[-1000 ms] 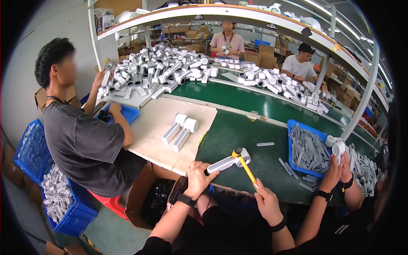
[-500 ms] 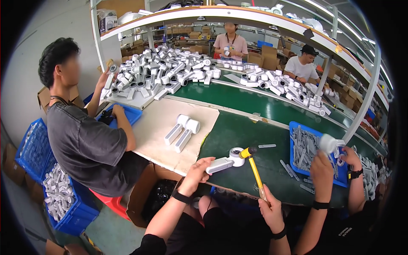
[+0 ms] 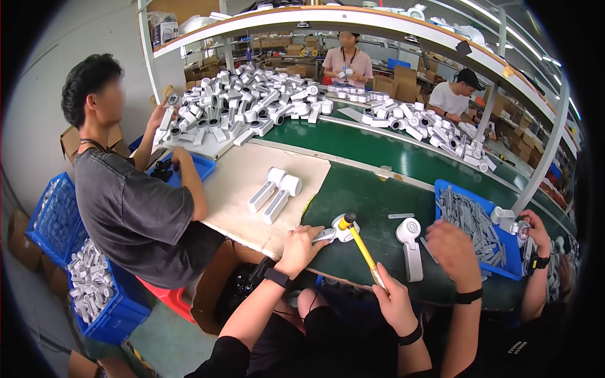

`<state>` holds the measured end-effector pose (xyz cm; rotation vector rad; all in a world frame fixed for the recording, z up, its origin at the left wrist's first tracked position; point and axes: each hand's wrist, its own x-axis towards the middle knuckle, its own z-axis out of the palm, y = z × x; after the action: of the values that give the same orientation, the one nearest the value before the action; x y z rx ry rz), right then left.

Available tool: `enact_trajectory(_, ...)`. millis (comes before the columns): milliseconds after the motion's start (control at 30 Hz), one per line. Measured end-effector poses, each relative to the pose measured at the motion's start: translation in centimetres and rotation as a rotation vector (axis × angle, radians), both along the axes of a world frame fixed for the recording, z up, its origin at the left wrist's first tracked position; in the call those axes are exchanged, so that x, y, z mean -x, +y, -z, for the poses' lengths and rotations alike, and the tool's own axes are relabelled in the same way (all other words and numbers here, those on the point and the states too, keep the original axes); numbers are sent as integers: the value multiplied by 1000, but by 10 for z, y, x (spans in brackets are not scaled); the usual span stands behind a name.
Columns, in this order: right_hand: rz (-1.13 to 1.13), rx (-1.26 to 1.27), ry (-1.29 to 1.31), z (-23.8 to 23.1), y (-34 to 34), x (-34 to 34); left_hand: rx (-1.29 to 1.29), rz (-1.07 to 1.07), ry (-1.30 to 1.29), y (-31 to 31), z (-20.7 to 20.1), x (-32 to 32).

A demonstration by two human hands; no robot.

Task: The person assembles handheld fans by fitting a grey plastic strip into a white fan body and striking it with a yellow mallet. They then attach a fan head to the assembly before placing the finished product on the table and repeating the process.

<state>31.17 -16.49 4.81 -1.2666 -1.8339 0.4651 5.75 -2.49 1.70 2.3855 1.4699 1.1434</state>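
My left hand [image 3: 299, 249] is closed round the handle of a white handheld fan [image 3: 326, 235], pressing it low over the table's front part; the fingers cover most of the handle. In my right hand [image 3: 395, 300] is a hammer with a yellow handle [image 3: 364, 253] and a dark-tipped head [image 3: 347, 220]. The hammer head rests on or just over the fan's round end. Beyond my left hand, two white fans [image 3: 276, 196] lie side by side on the beige sheet [image 3: 236, 183]. Right of the hammer lies another white fan [image 3: 410, 247], face up, beside a co-worker's blurred hand [image 3: 450, 250].
A blue tray [image 3: 518, 264] of grey strips stands at right, where the co-worker's other hand [image 3: 535, 234] holds a part. Another person [image 3: 129, 189] sits at left near a blue tray [image 3: 205, 166]. White fans are heaped [image 3: 236, 104] beyond. An open carton [image 3: 205, 283] stands below the table edge.
My left hand has lowered the fan toward the table, and the hammer has come down and left with it. The co-worker at right has put a fan down and let go.
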Motion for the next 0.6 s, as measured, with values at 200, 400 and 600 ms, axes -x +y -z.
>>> enact_trajectory(200, 24, 40, -226, -7, 4, 7, -187, -31, 223, -4, -2, -6)
enact_trajectory(400, 35, -15, -197, -14, 5, 8, -235, -19, 190, -3, 1, -4)
enact_trajectory(600, 23, -34, -159, -23, 4, 13, -215, -27, 186, -3, 1, -2)
